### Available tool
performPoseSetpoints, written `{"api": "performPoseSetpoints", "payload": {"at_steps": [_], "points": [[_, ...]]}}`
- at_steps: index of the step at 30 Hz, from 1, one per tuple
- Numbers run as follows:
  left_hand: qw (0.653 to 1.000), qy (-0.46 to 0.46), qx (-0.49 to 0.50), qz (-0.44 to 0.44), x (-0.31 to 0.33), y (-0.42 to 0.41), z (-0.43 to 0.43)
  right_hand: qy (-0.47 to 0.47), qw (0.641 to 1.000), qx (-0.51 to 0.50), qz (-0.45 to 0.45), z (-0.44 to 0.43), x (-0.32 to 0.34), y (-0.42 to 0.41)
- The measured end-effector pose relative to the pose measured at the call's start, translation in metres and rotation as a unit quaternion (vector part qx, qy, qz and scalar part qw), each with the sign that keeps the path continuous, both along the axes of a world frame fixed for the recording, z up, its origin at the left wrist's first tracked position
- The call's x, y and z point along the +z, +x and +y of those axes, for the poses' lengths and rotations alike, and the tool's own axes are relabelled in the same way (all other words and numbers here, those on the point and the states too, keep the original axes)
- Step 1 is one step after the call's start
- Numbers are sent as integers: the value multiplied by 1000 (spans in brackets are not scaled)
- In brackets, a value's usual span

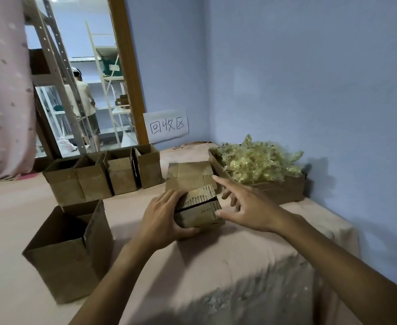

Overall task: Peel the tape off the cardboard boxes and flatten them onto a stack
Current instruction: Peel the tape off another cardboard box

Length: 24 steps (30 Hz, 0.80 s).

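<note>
Box (190,177) clasped in left hand (162,216), right hand (246,207) splayed wide beside it

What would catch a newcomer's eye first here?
The hands at centre: the left hand grips a small taped box on the pink-covered table, the right hand open beside it. Right of it, a cardboard tray heaped with crumpled yellowish tape sits by the blue wall; four open boxes stand in a row back left.

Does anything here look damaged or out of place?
Yes. The box in the left hand has a ragged front flap: outer paper torn away, bare ribs showing, a dark gap below.
</note>
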State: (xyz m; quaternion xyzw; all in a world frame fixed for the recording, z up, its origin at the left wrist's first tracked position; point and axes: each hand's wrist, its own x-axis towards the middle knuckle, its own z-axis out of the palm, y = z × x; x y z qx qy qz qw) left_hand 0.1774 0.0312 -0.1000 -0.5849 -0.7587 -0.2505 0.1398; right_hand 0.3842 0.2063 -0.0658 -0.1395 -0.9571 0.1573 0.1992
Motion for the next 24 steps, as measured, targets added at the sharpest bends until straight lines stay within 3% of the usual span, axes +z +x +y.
{"api": "performPoseSetpoints", "payload": {"at_steps": [4,10,16,20,24], "points": [[998,46,1,36,1,0,-13,41,998,34,-26,-15,-2,-5],[995,26,7,97,1,0,-37,115,992,32,-51,-39,-3,-14],[992,34,31,121,-14,8,-56,153,987,46,6,-46,-29,-23],[991,49,99,82,-37,13,-64,176,982,42,57,-44,-55,-28],[988,46,140,-39,-59,26,-70,144,986,44,66,-43,-83,-34]]}}
